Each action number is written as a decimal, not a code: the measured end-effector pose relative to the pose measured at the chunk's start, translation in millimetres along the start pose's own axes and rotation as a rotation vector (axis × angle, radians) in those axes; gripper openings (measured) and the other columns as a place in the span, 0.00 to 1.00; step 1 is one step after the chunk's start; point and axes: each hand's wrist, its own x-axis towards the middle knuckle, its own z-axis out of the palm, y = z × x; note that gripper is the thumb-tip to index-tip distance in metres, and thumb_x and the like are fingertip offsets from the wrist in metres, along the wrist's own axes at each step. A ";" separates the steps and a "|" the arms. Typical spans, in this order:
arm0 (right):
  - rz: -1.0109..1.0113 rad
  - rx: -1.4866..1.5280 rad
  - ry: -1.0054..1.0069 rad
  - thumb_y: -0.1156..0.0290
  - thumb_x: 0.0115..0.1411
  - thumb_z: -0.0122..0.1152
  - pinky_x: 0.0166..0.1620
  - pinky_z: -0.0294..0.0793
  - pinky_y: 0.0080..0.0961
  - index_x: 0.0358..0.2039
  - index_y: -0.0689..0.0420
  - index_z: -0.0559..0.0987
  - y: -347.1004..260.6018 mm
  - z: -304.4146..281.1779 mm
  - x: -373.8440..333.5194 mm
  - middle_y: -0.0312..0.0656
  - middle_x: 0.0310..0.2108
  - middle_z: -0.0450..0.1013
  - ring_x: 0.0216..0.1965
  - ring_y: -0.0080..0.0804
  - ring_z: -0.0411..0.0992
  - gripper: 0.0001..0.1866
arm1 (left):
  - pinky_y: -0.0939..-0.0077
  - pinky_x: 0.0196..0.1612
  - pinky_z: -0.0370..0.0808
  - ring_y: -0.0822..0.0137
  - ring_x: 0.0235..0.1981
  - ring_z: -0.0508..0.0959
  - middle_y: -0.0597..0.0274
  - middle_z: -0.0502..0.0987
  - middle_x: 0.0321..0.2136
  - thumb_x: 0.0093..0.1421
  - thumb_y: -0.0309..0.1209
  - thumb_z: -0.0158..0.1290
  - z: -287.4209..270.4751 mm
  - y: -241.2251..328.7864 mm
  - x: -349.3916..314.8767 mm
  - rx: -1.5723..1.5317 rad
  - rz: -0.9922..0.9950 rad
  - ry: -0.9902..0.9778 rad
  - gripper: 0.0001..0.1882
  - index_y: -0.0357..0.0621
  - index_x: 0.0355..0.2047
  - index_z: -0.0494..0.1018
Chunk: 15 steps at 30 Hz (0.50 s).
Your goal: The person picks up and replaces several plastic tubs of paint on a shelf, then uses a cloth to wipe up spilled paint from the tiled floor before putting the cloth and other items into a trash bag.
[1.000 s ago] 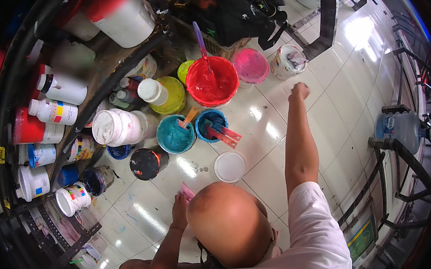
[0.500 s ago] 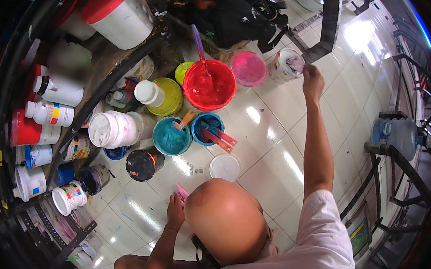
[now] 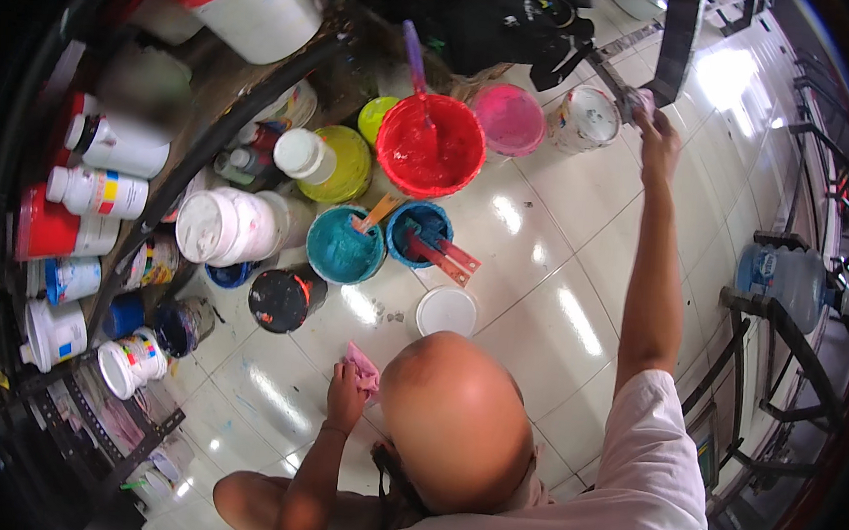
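Observation:
My left hand (image 3: 345, 395) is low over the tiled floor, its fingers closed on a crumpled pink rag (image 3: 365, 372). At the far right my right arm is stretched out. My right hand (image 3: 658, 148) pinches a small pinkish-grey rag (image 3: 642, 105) beside a dark metal frame leg (image 3: 678, 46). Just left of it is a paint-smeared white tub (image 3: 589, 119). A tub with a pink top (image 3: 509, 119) and an open bucket of red paint (image 3: 431, 147) with a purple stirrer are farther left.
Nearer stand an open teal paint tub (image 3: 344, 247), a blue paint tub (image 3: 419, 235) with red spatulas and a dark-topped tub (image 3: 280, 301). A white lid (image 3: 447, 312) lies on the floor. Shelves with bottles (image 3: 97, 193) line the left; a water jug (image 3: 783, 280) lies among frames at right.
My right hand has moved the pinkish-grey rag off the white tub's top, rightward to the frame leg. More of the pink rag shows at my left hand. The view has shifted slightly.

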 end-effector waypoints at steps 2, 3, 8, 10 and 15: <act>0.060 0.053 -0.212 0.59 0.55 0.61 0.36 0.67 0.23 0.41 0.65 0.78 -25.9 -8.2 -44.1 0.39 0.32 0.76 0.33 0.24 0.70 0.21 | 0.55 0.43 0.70 0.45 0.40 0.70 0.47 0.66 0.36 0.47 0.23 0.58 -16.1 12.8 -1.3 -0.101 -0.107 0.038 0.17 0.37 0.37 0.65; 0.064 0.100 -0.279 0.61 0.56 0.59 0.35 0.66 0.22 0.40 0.64 0.78 -36.3 -14.4 -73.4 0.37 0.31 0.75 0.31 0.22 0.69 0.19 | 0.55 0.43 0.70 0.45 0.39 0.70 0.47 0.67 0.35 0.47 0.23 0.58 -16.1 13.5 -1.8 -0.119 -0.127 0.040 0.17 0.37 0.36 0.65; 0.322 0.205 -0.737 0.72 0.54 0.56 0.42 0.69 0.24 0.37 0.66 0.74 -1.3 -3.7 -218.1 0.40 0.30 0.75 0.34 0.26 0.72 0.12 | 0.59 0.41 0.70 0.48 0.37 0.72 0.47 0.70 0.34 0.49 0.28 0.60 -27.0 59.1 32.0 -0.249 -0.221 0.089 0.17 0.35 0.36 0.66; 0.409 0.227 -0.896 0.72 0.51 0.58 0.42 0.70 0.24 0.35 0.64 0.74 14.5 12.8 -276.2 0.41 0.29 0.75 0.33 0.26 0.73 0.11 | 0.63 0.39 0.71 0.51 0.35 0.73 0.47 0.72 0.33 0.50 0.32 0.61 -23.6 75.0 46.4 -0.324 -0.183 0.191 0.20 0.34 0.37 0.66; 0.227 0.159 -1.067 0.63 0.47 0.64 0.40 0.71 0.32 0.40 0.64 0.75 -13.1 80.1 -373.1 0.48 0.32 0.74 0.33 0.38 0.72 0.22 | 0.66 0.37 0.71 0.56 0.32 0.74 0.50 0.73 0.31 0.49 0.31 0.61 -28.9 87.0 54.3 -0.336 -0.141 0.237 0.20 0.34 0.37 0.67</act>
